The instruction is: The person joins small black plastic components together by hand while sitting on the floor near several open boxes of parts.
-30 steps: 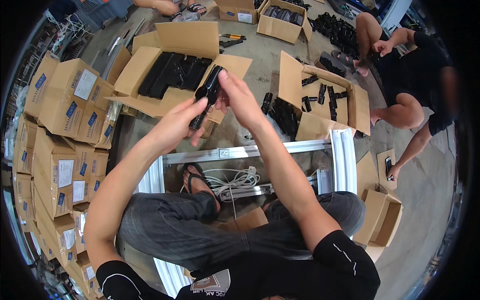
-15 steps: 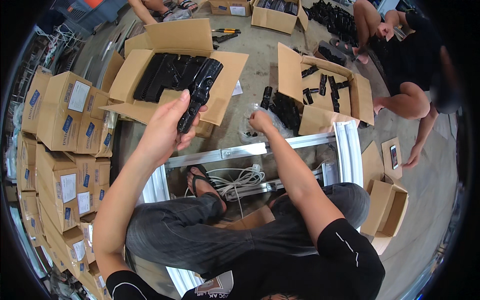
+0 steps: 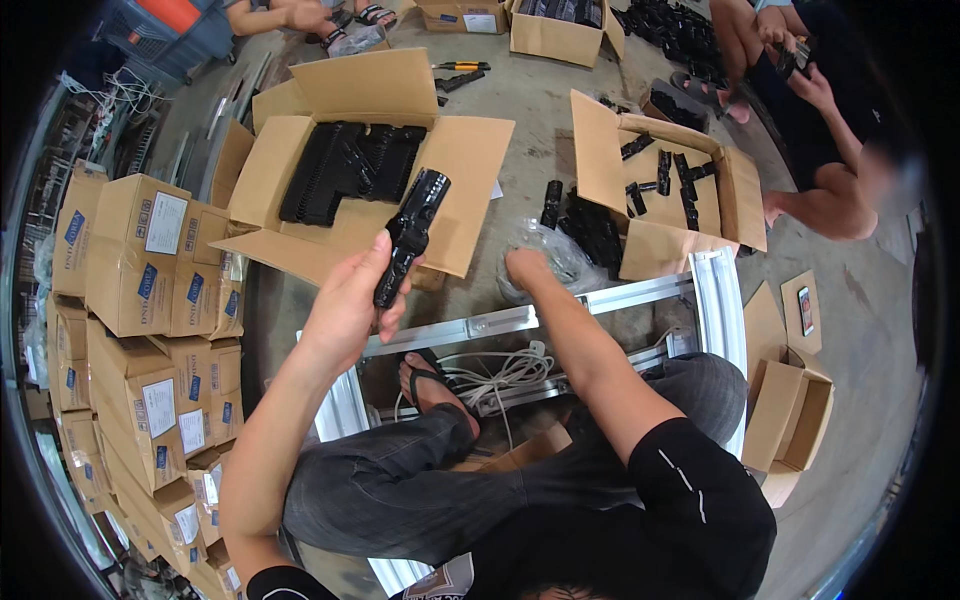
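Observation:
My left hand (image 3: pixel 352 295) is closed around a glossy black metal pipe joint (image 3: pixel 412 235), holding it tilted up in front of an open carton (image 3: pixel 345 258). Similar black parts lie stacked in rows (image 3: pixel 340 180) inside that carton. My right hand (image 3: pixel 527 268) reaches down into a clear plastic bag (image 3: pixel 565 255) on the floor; its fingertips are hidden there. Beside the bag is a pile of black metal pieces (image 3: pixel 592 230), with one short black piece (image 3: pixel 552 205) standing near it.
A silver aluminium frame (image 3: pixel 470 328) lies around my legs, with a coiled white cable (image 3: pixel 495 375) inside. Stacked cartons (image 3: pixel 140 260) line the left. An open carton (image 3: pixel 650 215) holds loose black joints. A co-worker (image 3: pixel 815 150) sits at right near a phone (image 3: pixel 805 310).
My right hand has gone from just above the plastic bag down into it. My left hand still holds the pipe joint. The co-worker's hand has left the floor near the phone.

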